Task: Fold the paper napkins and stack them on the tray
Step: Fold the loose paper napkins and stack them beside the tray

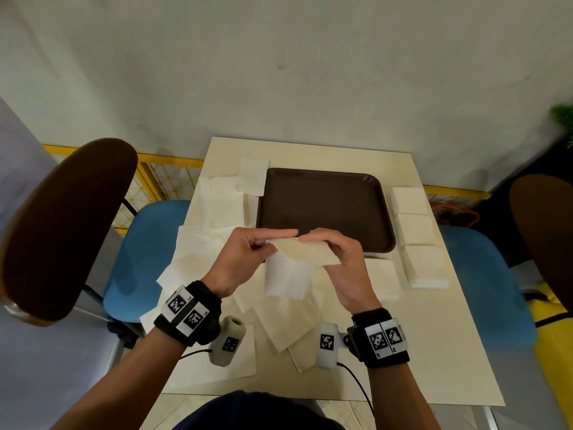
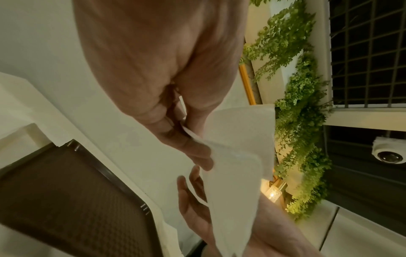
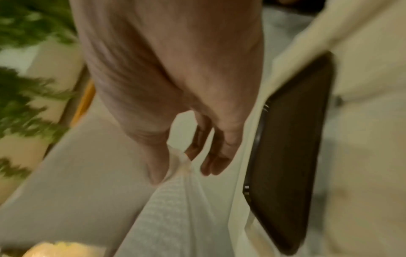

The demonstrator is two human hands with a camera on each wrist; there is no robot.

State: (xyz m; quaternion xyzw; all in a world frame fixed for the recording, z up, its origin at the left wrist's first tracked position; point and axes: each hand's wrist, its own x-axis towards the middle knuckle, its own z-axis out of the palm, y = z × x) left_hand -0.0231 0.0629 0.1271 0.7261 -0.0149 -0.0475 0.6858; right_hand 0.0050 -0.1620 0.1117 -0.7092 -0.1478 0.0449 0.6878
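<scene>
The table (image 1: 434, 352) carries everything within reach of the seated person: the brown tray (image 1: 325, 206) sits at its 12 o'clock and bears no napkins yet, presumably kept central so folded pieces can drop straight onto it. Loose unfolded napkins (image 1: 217, 206) spread from 9 to 6 o'clock of the tray as the supply, while neat white piles (image 1: 417, 231) line its 3 o'clock side; whether those are folded work or fresh stock cannot be told. The napkin in hand (image 1: 297, 259) is held up in the air at the tray's 6 o'clock edge, likely so a half can be brought over. The left hand (image 1: 245, 256) pinches its left end between thumb and curled fingers, index finger extended; the right hand (image 1: 338, 252) pinches the right end, thumb against the sheet. The right wrist view is blurred, and the fold's crease is hidden behind the fingers.
</scene>
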